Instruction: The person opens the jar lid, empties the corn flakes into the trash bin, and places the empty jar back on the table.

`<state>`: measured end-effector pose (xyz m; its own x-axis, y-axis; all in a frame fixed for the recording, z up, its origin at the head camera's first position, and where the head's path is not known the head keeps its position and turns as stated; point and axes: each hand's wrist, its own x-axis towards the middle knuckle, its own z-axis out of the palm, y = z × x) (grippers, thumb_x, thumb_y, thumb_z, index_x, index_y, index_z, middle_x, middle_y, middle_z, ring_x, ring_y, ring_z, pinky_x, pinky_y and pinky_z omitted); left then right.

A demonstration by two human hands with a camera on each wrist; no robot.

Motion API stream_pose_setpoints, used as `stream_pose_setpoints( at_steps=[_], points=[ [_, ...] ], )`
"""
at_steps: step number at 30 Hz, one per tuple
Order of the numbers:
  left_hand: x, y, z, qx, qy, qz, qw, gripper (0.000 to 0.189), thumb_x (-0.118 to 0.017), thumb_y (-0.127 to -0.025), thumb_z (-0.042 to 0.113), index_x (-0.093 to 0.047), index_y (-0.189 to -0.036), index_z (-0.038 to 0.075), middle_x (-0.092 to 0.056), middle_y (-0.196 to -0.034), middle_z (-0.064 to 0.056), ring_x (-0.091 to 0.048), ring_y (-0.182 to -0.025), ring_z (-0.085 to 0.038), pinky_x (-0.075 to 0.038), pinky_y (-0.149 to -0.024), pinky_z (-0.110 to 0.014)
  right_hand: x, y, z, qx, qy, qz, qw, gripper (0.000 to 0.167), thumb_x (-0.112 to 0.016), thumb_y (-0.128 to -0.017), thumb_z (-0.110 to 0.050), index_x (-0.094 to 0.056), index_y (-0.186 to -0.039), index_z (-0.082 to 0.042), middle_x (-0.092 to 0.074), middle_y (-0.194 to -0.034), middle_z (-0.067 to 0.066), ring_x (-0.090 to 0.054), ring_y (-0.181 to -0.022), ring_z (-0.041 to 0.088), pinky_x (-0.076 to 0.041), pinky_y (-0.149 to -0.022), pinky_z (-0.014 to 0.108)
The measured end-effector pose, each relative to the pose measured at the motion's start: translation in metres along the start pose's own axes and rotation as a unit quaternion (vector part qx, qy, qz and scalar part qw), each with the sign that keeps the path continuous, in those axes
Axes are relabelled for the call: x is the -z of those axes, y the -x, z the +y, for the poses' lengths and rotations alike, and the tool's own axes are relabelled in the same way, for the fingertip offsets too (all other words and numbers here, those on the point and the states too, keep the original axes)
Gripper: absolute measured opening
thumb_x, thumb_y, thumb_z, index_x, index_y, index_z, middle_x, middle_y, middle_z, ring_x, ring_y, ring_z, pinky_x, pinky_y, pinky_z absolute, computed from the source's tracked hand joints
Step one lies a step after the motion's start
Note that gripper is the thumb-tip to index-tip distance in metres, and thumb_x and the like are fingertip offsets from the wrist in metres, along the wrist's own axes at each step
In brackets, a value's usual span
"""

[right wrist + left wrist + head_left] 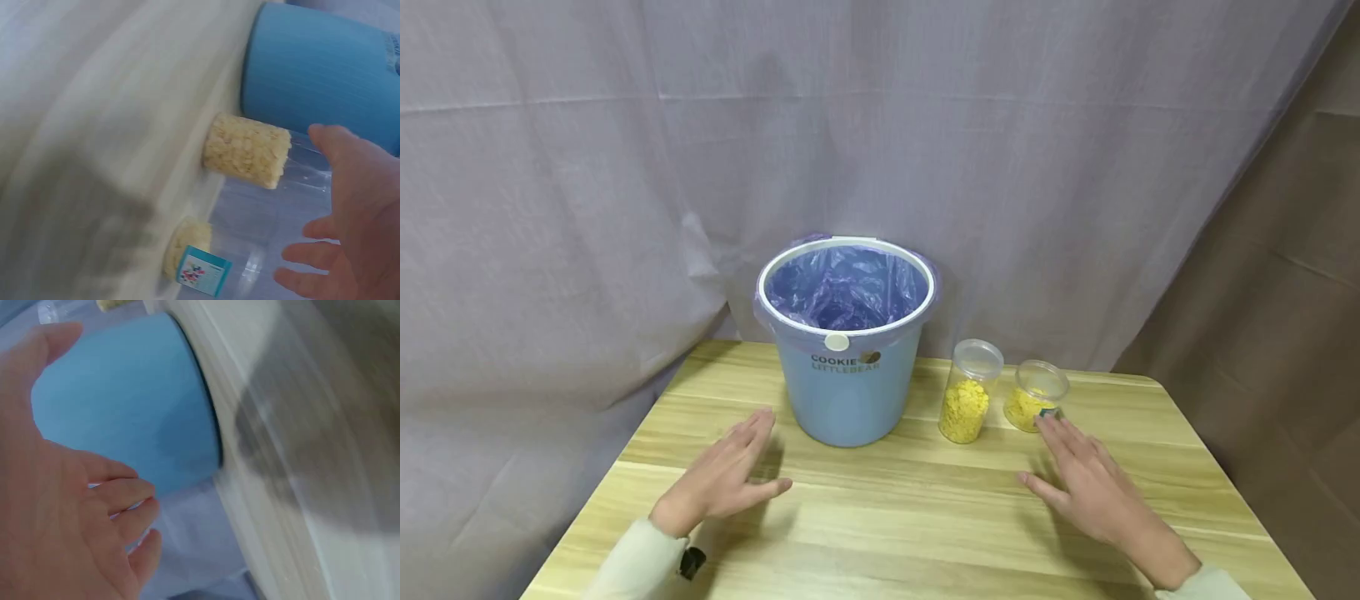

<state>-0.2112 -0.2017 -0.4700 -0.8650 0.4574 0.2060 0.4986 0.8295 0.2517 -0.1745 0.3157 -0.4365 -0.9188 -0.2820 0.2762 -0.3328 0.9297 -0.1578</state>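
Note:
A blue bucket [848, 396] with a white rim and a purple plastic liner [850, 292] stands at the back of the table. To its right is a tall clear jar [966, 408], partly filled with small yellow pieces, its lid on top. Beside that sits a shorter clear jar [1028, 407] with fewer yellow pieces and a small teal label [203, 270]. My left hand [722, 475] hovers over the wood in front of the bucket's left side, fingers straight, thumb out. Held in the air before the short jar, my right hand [1086, 483] has its fingers extended. Neither hand holds anything.
The wooden table [895, 542] has light grain, and its right edge slopes down at the lower right. A grey curtain [865, 125] hangs directly behind the bucket and jars. A darker brown cloth [1262, 317] hangs on the right.

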Motion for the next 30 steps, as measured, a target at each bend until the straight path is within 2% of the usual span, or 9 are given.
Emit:
stream_pose_setpoints(
  at_steps=[8, 11, 14, 16, 19, 22, 25, 27, 30],
  points=[
    [0.014, -0.021, 0.026, -0.030, 0.066, 0.016, 0.9972, 0.094, -0.076, -0.092, 0.047, -0.038, -0.158, -0.010, -0.051, -0.156, -0.030, -0.058, -0.140, -0.043, -0.048, -0.118, -0.054, 0.032, -0.023, -0.004, 0.004, -0.039, 0.035, 0.9986, 0.075, -0.082, -0.092, -0.036, -0.055, -0.143, 0.012, -0.066, -0.133, 0.036, -0.067, -0.119, 0.055, -0.056, -0.098, 0.067],
    [0.018, -0.030, 0.040, -0.044, 0.097, 0.023, 0.9941, 0.087, -0.080, -0.089, 0.038, -0.047, -0.150, -0.014, -0.078, -0.107, -0.022, -0.079, -0.085, -0.025, -0.066, -0.092, -0.040, 0.045, -0.031, -0.007, 0.000, -0.048, 0.033, 0.9983, 0.069, -0.082, -0.091, -0.039, -0.062, -0.136, 0.010, -0.073, -0.123, 0.029, -0.072, -0.111, 0.048, -0.060, -0.091, 0.064],
    [0.021, -0.040, 0.053, -0.041, 0.137, 0.020, 0.9895, 0.081, -0.081, -0.087, 0.033, -0.052, -0.145, -0.015, -0.063, -0.063, -0.002, -0.047, -0.041, -0.001, -0.058, -0.053, -0.025, 0.056, -0.041, -0.011, -0.009, -0.055, 0.018, 0.9983, 0.067, -0.080, -0.092, -0.046, -0.066, -0.132, 0.006, -0.076, -0.118, 0.025, -0.073, -0.106, 0.044, -0.060, -0.088, 0.063],
    [0.020, -0.046, 0.062, -0.039, 0.158, 0.018, 0.9865, 0.078, -0.082, -0.086, 0.031, -0.054, -0.143, -0.014, -0.069, -0.067, -0.008, -0.033, -0.043, 0.007, -0.058, -0.053, -0.026, 0.063, -0.048, -0.013, -0.015, -0.061, 0.004, 0.9980, 0.068, -0.078, -0.093, -0.050, -0.067, -0.132, 0.005, -0.075, -0.121, 0.026, -0.073, -0.108, 0.045, -0.060, -0.090, 0.063],
    [0.018, -0.055, 0.077, -0.039, 0.182, 0.013, 0.9824, 0.078, -0.082, -0.085, 0.031, -0.054, -0.144, -0.013, -0.078, -0.105, -0.026, -0.036, -0.047, 0.006, -0.066, -0.086, -0.038, 0.069, -0.057, -0.014, -0.020, -0.070, -0.009, 0.9973, 0.072, -0.077, -0.093, -0.054, -0.066, -0.134, 0.005, -0.073, -0.128, 0.028, -0.072, -0.113, 0.047, -0.059, -0.094, 0.065],
    [0.013, -0.066, 0.092, -0.041, 0.203, 0.015, 0.9783, 0.080, -0.083, -0.084, 0.031, -0.054, -0.145, -0.012, -0.068, -0.136, -0.031, -0.053, -0.053, -0.005, -0.057, -0.111, -0.048, 0.074, -0.064, -0.015, -0.023, -0.075, -0.019, 0.9967, 0.078, -0.077, -0.092, -0.056, -0.063, -0.138, 0.005, -0.070, -0.133, 0.030, -0.070, -0.118, 0.048, -0.058, -0.096, 0.066],
    [0.004, -0.079, 0.106, -0.042, 0.221, 0.032, 0.9738, 0.079, -0.084, -0.081, 0.029, -0.056, -0.145, -0.009, -0.065, -0.143, -0.027, -0.078, -0.092, -0.026, -0.053, -0.115, -0.047, 0.075, -0.071, -0.015, -0.021, -0.073, -0.022, 0.9969, 0.081, -0.078, -0.091, -0.056, -0.061, -0.141, 0.005, -0.069, -0.133, 0.030, -0.069, -0.120, 0.049, -0.057, -0.097, 0.066],
    [-0.002, -0.088, 0.115, -0.038, 0.236, 0.040, 0.9702, 0.079, -0.085, -0.080, 0.029, -0.057, -0.145, -0.006, -0.065, -0.144, -0.024, -0.069, -0.128, -0.035, -0.053, -0.115, -0.046, 0.074, -0.075, -0.016, -0.017, -0.072, -0.023, 0.9970, 0.081, -0.079, -0.090, -0.056, -0.061, -0.141, 0.005, -0.070, -0.133, 0.030, -0.068, -0.120, 0.048, -0.057, -0.098, 0.065],
    [-0.010, -0.102, 0.127, -0.024, 0.264, 0.041, 0.9633, 0.079, -0.085, -0.080, 0.028, -0.056, -0.147, -0.003, -0.065, -0.146, -0.020, -0.063, -0.135, -0.037, -0.054, -0.114, -0.047, 0.072, -0.082, -0.016, -0.010, -0.068, -0.023, 0.9974, 0.081, -0.079, -0.090, -0.056, -0.062, -0.139, 0.007, -0.071, -0.131, 0.029, -0.068, -0.120, 0.047, -0.057, -0.098, 0.064]
  ],
)
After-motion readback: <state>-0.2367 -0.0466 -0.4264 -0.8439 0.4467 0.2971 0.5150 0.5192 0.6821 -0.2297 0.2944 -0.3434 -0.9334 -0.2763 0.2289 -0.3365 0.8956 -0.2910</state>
